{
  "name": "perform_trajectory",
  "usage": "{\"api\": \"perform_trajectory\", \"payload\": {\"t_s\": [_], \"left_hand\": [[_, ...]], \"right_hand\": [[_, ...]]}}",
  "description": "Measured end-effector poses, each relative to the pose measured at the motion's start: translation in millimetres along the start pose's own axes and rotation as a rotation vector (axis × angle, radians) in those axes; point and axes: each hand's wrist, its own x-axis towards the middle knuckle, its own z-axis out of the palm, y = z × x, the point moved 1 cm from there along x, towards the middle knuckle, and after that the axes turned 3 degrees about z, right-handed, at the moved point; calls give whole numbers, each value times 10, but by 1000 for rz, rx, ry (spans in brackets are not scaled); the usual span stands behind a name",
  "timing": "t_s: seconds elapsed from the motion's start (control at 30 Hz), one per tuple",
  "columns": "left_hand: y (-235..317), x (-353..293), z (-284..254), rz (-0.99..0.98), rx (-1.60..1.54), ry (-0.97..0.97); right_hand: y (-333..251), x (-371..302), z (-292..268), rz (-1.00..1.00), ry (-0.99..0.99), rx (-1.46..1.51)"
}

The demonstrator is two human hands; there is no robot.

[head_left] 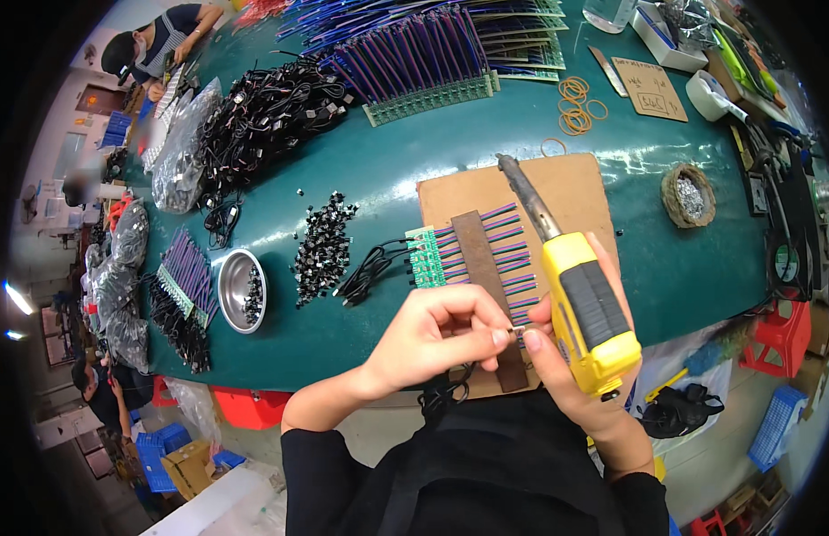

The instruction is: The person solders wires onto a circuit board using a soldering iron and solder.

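My right hand (566, 375) is wrapped round a yellow soldering gun (571, 255) with black tape on its body; its long metal tip points away over a brown work board (566, 188). Between the fingertips of my left hand (437, 335) is a small cable end, mostly hidden, meeting a tiny pale piece at my right thumb and finger. Beneath the hands, a brown bar (484, 268) lies across the coloured wires of a green circuit board panel (423, 259). Black cables (371, 272) run from that panel to the left. Another black cable (439, 397) hangs by my lap.
Small black components (323, 246) lie heaped beside a metal bowl (240, 290). Farther back are black cables (262, 116) and wired circuit panels (432, 98). Rubber bands (575, 105), a cardboard note (651, 89) and a round tin (689, 195) sit right. Another person (164, 45) works far left.
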Motion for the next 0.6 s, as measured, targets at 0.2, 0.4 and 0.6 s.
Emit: {"api": "perform_trajectory", "payload": {"t_s": [0.2, 0.4, 0.6], "left_hand": [[-79, -12, 65, 80, 28, -10], [-94, -93, 136, 77, -24, 73], [-217, -109, 78, 218, 209, 111]], "right_hand": [[-8, -11, 4, -170, -38, -246], [-12, -58, 66, -95, -17, -182], [8, -55, 93, -172, -11, -328]]}}
